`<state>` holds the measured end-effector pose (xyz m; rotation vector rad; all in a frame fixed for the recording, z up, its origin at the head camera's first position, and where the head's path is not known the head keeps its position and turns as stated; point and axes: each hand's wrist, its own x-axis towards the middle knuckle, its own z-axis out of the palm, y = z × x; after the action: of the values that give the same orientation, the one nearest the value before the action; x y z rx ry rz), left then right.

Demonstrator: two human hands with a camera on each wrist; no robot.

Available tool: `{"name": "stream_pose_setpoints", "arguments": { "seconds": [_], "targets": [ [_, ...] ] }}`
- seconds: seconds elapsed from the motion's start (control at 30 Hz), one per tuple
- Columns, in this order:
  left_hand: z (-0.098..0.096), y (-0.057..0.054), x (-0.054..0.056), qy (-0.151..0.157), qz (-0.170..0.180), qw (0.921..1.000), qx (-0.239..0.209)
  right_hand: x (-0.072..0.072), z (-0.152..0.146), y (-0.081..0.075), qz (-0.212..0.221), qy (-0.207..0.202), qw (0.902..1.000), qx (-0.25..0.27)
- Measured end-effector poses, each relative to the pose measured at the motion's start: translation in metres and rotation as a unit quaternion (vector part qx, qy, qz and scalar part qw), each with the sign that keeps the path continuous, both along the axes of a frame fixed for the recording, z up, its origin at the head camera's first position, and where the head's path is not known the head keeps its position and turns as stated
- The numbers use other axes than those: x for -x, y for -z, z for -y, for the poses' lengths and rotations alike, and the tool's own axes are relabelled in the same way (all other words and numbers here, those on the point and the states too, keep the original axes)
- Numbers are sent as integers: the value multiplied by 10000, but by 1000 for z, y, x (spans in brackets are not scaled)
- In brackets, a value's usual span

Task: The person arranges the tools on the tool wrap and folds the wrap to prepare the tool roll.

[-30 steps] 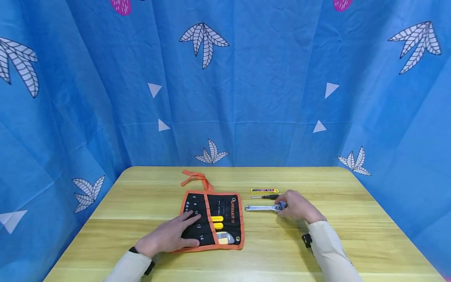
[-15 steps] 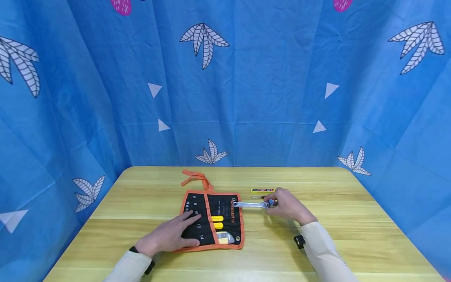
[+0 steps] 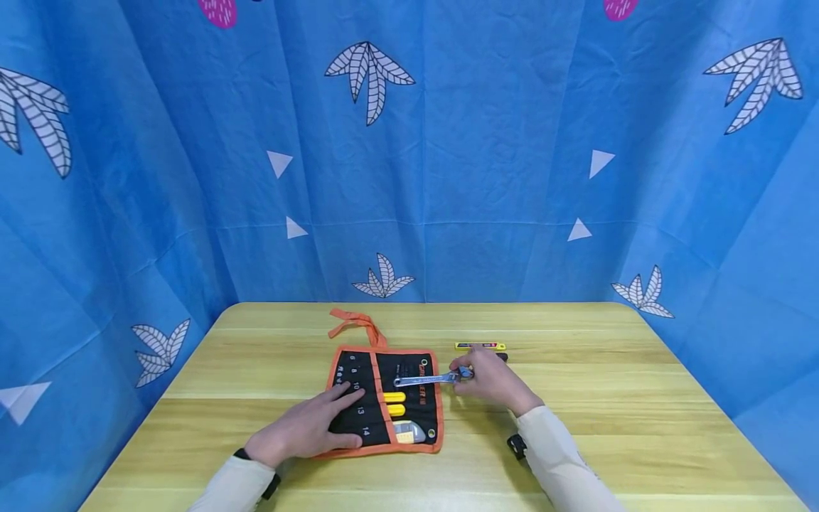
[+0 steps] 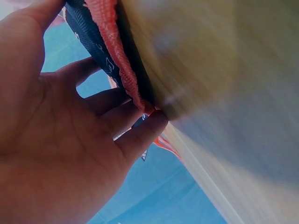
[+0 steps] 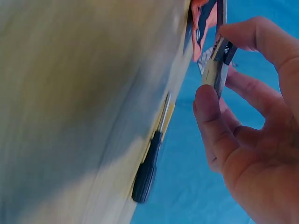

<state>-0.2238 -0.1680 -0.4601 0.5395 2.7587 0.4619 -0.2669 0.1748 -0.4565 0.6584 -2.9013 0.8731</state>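
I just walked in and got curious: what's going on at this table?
A person's right hand pinches an adjustable wrench near its head, with the handle held out over an open tool pouch. The left hand rests on the pouch, where two yellow handles show. A black-handled screwdriver and a slim yellow case lie on the table.

Head view: right hand [image 3: 493,380] covers most of the screwdriver [image 3: 502,356] and part of the wrench [image 3: 422,380]; left hand [image 3: 310,423] hides part of the tool pouch [image 3: 439,412], its finest print too small to read, rest of the two yellow handles [image 3: 395,397] hidden inside it. Sleeves [image 3: 233,487] cut by bottom edge. Wrist views: pouch, wrench cut at top, tabletop [image 4: 210,70] blurred.
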Motion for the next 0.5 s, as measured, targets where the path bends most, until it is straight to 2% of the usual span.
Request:
{"name": "stream_pose_setpoints", "arguments": {
  "seconds": [0.5],
  "targets": [
    [0, 1, -1, 9, -58, 10000, -38, -5, 21, 3, -16, 175, 9997, -178]
  ]
}}
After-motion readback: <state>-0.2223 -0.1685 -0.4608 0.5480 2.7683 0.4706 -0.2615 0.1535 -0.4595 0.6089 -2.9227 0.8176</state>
